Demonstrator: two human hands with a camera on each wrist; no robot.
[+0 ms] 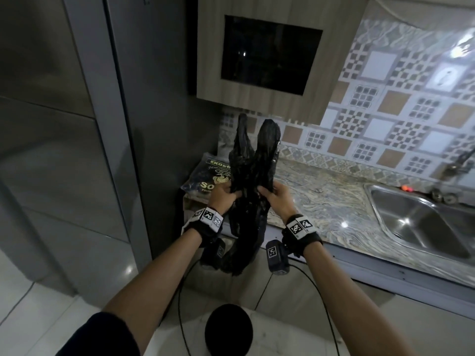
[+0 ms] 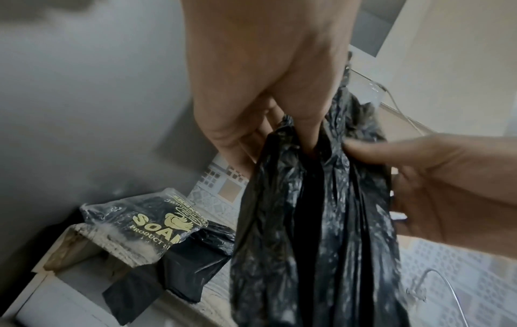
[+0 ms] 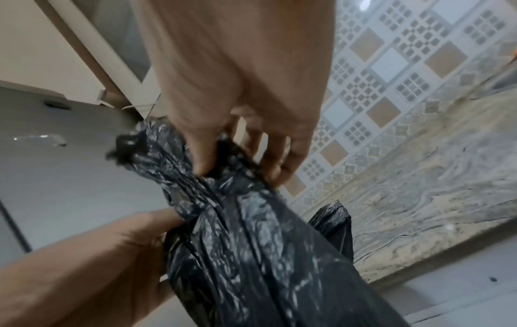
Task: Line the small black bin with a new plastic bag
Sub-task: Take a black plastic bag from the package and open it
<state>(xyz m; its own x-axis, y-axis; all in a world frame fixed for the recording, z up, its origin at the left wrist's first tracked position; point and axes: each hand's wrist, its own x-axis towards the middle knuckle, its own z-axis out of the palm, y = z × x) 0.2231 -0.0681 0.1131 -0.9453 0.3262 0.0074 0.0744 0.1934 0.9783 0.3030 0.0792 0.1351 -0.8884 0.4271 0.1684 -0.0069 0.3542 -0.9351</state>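
Overhead, from head view: black bag [image 1: 253, 173] held up between both hands in front of counter [image 1: 321, 201], two handle loops standing upward, rest hanging down. Left hand [image 1: 223, 193] and right hand [image 1: 276, 195] each pinching crumpled plastic at mid-height. Bin [image 1: 228, 330] seen on floor below, well apart from bag. Sink [image 1: 421, 222] set at right.

Left wrist view: fingers [image 2: 307, 124] tucked into bag folds; pack [image 2: 156, 223] of bags lying on counter corner.

Right wrist view: fingers [image 3: 201, 154] pinched on bunched plastic.
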